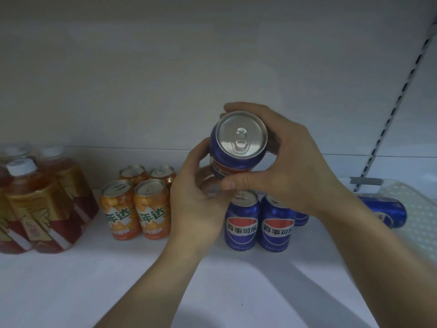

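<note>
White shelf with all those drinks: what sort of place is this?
Probably a shop. Drinks stand grouped by kind on the white shelf: orange soda cans, blue Pepsi cans, amber drink bottles. A slotted shelving rail runs up the wall. The left hand and right hand hold one more Pepsi can.

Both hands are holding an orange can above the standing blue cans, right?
No. The head view shows the held can is blue, not orange; the left hand and right hand hold it above the standing blue cans.

Blue can (234, 159) — silver top; orange cans (137, 209)
</note>
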Available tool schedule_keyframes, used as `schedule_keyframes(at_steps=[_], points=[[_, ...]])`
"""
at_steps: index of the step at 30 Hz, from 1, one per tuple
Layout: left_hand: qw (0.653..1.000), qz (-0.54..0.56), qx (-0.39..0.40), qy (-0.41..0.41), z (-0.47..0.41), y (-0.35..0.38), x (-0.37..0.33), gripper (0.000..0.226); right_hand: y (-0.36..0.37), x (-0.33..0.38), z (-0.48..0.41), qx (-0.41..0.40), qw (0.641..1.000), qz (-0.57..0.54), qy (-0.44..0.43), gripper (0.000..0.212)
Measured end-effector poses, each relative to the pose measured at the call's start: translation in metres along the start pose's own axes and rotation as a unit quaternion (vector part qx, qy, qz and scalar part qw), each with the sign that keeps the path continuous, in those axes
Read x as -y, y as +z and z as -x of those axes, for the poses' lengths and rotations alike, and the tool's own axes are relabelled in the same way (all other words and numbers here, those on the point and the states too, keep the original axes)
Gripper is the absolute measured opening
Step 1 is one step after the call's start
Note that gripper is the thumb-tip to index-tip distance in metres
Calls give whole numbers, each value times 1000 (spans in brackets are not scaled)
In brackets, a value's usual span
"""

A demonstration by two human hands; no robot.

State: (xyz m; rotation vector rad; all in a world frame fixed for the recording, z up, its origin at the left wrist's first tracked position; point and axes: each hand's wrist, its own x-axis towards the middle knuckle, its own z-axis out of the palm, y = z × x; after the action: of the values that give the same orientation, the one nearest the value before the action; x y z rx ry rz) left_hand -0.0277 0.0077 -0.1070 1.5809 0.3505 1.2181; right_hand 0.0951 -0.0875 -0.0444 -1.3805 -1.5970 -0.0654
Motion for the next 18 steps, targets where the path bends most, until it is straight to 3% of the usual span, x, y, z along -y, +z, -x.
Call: schedule_keyframes(at_steps=[10,13,16,18], points=[[997,63,-34,35,-5,-5,-4,58,3,17,1,-12,999,24,-47,74],[997,71,-21,34,-7,-8,-5,65,4,16,0,-26,997,32,-60,71],[985,167,27,-21,-10,-12,-12,90,4,13,-1,-79,992,-91,-33,63],[980,187,69,-19,-10,-14,-18,91,5,12,-2,-116,973,-198,14,53]])
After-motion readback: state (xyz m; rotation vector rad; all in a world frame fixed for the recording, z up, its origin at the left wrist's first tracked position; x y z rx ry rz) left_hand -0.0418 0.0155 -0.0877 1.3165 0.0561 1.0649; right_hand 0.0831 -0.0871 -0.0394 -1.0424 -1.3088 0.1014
